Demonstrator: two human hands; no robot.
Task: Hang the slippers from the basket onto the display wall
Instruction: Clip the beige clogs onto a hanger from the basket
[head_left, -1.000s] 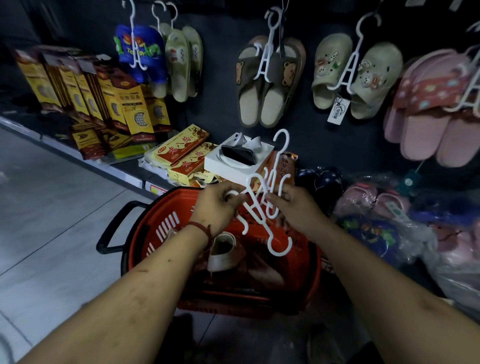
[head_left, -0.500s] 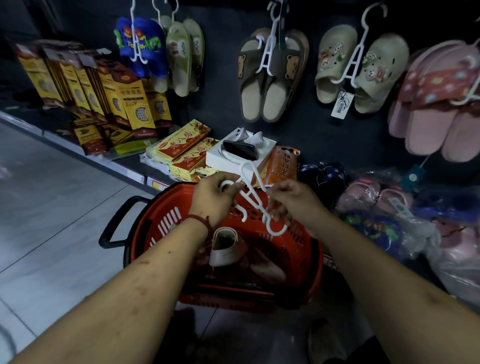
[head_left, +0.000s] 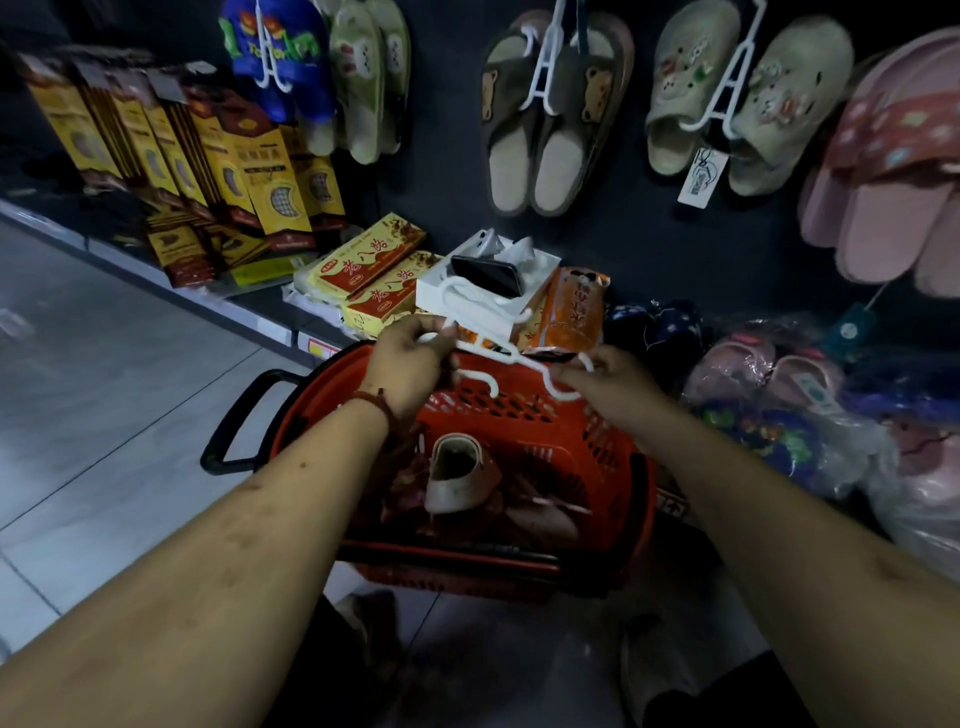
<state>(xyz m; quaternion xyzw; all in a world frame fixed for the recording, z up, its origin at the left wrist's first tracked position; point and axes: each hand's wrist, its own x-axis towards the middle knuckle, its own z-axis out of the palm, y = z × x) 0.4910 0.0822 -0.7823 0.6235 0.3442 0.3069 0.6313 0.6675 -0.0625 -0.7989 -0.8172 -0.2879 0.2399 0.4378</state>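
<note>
Head: left hand, hanger, right hand

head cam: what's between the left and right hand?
White plastic hangers span the gap. The left hand grips one end and the right hand the other, above the red basket. Shown in the head view.

Grey tiled floor at eight o'clock, bearing red basket at centre. Low shelf from ten to three o'clock, carrying upright yellow packets, flat yellow boxes, white box, bagged slippers.
</note>
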